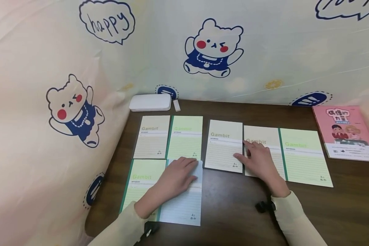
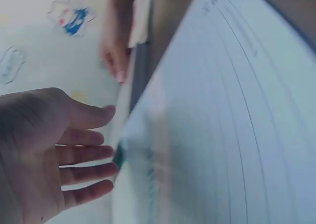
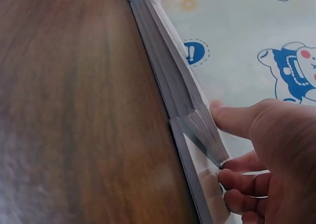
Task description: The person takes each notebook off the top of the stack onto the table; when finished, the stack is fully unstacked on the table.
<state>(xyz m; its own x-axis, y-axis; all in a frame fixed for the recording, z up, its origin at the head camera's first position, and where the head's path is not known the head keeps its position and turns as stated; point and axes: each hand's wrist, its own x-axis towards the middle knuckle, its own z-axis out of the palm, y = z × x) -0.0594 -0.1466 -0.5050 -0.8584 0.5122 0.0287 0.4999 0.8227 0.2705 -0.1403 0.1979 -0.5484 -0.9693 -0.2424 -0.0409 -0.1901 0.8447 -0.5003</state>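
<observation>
Cream sleeves (image 1: 123, 225): both reach in from the bottom, ending in hands set well apart.
Backdrop cloth (image 1: 160, 58): printed with winking bears, "happy" in a speech bubble and "!!!" badges.
Brown table (image 1: 230, 212): lies beneath the notebooks.
Gambit notebooks: seven; on the left, a white one (image 1: 150, 143) and a green one (image 1: 184, 143) above a second green one (image 1: 141, 171) and a blue one (image 1: 181, 208); centre, a second white one (image 1: 221, 153); beside it, a third white one (image 1: 264, 129) and a third green one (image 1: 307, 159). "NOTEBOOK" shows under several names.
Pink book (image 1: 345, 131): far right, titled 偶像的力量.
Left hand (image 1: 178, 176): back upward over the blue one, fingers extended, thumb apart, gripping nothing.
Right hand (image 1: 259, 159): thumb over the centre notebook's right side, fingers gently bent at that edge; whether they pinch it, I cannot tell.
White case (image 1: 150, 102): back left, plain-lidded.
Small white bar (image 1: 176, 105): just beside the case.
</observation>
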